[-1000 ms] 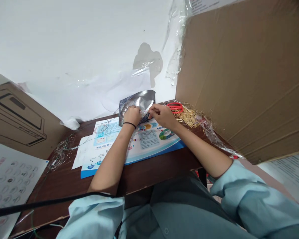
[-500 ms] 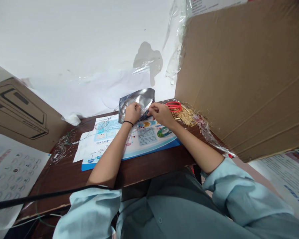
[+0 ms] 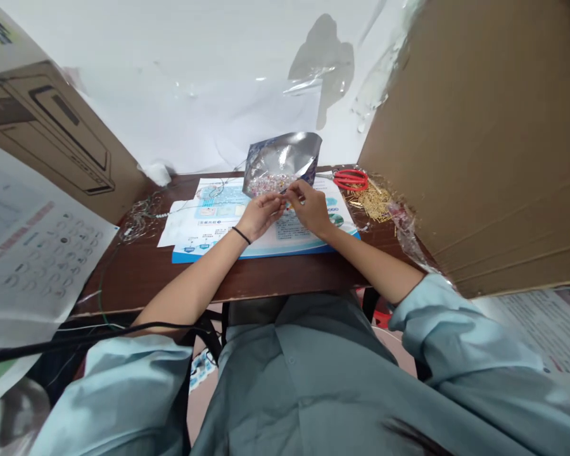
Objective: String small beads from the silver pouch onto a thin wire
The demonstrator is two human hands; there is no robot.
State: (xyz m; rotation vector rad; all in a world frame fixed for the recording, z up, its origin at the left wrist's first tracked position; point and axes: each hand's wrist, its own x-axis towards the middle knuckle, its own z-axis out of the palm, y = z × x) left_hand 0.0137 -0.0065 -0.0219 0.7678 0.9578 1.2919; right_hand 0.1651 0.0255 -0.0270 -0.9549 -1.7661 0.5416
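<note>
at the back of the dark brown wooden desk [image 3: 266,273], what stands by the white wall [image 3: 209,57]?

an open pouch of silvery foil with a dark blue outer face [image 3: 284,155]. mouth faces the wearer; small clear and coloured beads [image 3: 268,183] heaped low inside.

and the hands?

both just in front of the pouch, above a printed white-and-blue paper sheet [image 3: 259,248]. left hand [image 3: 259,216]: palm partly upturned, fingers curled, tips drawn toward the other hand. thin black band [image 3: 242,235] round that wrist. right hand [image 3: 312,209]: back of hand up, thumb and forefinger bent to a pinch, tips beside the left ones.

gripping anything?

cannot tell for either; whatever may sit between the fingertips is too small to read.

nearby objects?

right of the pouch, red-looped scissors handles [image 3: 350,180], next to a loose pile of thin gold-coloured sticks [image 3: 376,201]. far left, a tangle of clear thread [image 3: 140,218] on the desk, near a brown cardboard box with a printed black line drawing [image 3: 76,142]. at right, a large plain brown cardboard box [image 3: 484,139].
</note>
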